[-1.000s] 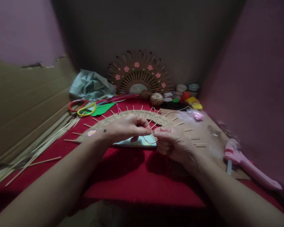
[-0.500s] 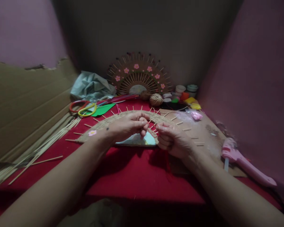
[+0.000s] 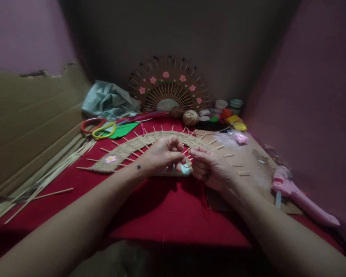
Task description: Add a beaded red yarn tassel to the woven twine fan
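A woven twine fan (image 3: 132,148) with thin sticks poking out lies on the red cloth, a pink flower (image 3: 110,159) at its left end. My left hand (image 3: 165,154) hovers over the fan's middle, thumb and fingers bent but apart, with nothing visible between them. Close beside it, my right hand (image 3: 206,165) is closed in a pinch, thumb against forefinger. A thin red strand (image 3: 203,196) hangs below the right hand; its upper part is hidden by the fingers. Between the hands shows part of a pale blue piece (image 3: 185,169) at the fan's base.
Behind stands another flowered fan (image 3: 166,82) near twine balls (image 3: 190,118). Scissors (image 3: 103,130), green sheet (image 3: 123,130) and loose sticks (image 3: 52,165) lie left. To the right are cardboard (image 3: 256,181), a pink packet (image 3: 241,138) and a pink glue gun (image 3: 302,198).
My left thumb and fingers have parted from a pinch, and the left hand has shifted slightly. My right hand stays pinched in nearly the same place. The view has shifted slightly.
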### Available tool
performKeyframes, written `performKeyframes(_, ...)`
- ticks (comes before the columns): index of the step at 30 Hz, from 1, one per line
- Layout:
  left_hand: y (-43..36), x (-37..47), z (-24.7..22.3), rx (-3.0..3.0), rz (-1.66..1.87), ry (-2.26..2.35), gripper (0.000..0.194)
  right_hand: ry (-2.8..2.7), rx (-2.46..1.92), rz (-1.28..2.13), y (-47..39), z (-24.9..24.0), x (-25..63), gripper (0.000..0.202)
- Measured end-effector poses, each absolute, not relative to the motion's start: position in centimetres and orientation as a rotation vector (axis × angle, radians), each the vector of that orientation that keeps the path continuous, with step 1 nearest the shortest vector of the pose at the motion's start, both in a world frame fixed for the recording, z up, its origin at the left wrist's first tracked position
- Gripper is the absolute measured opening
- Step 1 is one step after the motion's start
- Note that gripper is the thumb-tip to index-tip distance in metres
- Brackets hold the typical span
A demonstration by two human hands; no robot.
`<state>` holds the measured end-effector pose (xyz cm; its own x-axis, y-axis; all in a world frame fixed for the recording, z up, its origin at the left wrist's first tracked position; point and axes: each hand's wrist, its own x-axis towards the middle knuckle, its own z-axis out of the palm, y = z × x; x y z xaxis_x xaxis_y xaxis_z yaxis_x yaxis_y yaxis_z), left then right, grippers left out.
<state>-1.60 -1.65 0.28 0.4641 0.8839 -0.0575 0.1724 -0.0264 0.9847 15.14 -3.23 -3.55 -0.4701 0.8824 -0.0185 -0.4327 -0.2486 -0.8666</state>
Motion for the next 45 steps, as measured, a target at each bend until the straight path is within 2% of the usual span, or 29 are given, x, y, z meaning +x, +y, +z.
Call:
performKeyframes(12,-1.7,-1.8,0.2,1.642,0.673,0.854,0.011,-1.012,-0.672,1.826,-3.3,-3.5,15.1,0.019)
performKeyframes(20,-1.6,-1.7,-0.3,1.737,0.646,0.797,0.02,-1.011,-0.686,1.826,-3.2,-3.5,15.2,0.02)
performKeyframes(26,-1.3,-1.6,-1.3,1.794,0.704,0.858,0.014,-1.007,-0.697,1.832,-3.3,-3.4,15.1,0.02)
performKeyframes(32,-1.4,-1.2,-1.9,1.768,0.738,0.875,0.016,-1.006,-0.704,1.839,-3.4,-3.5,15.0,0.021)
performKeyframes(45,-1.7,-1.6,0.1,1.643,0.825,0.778,0.029,-0.909,-0.685,1.851,-3.2,-3.5,14.9,0.028)
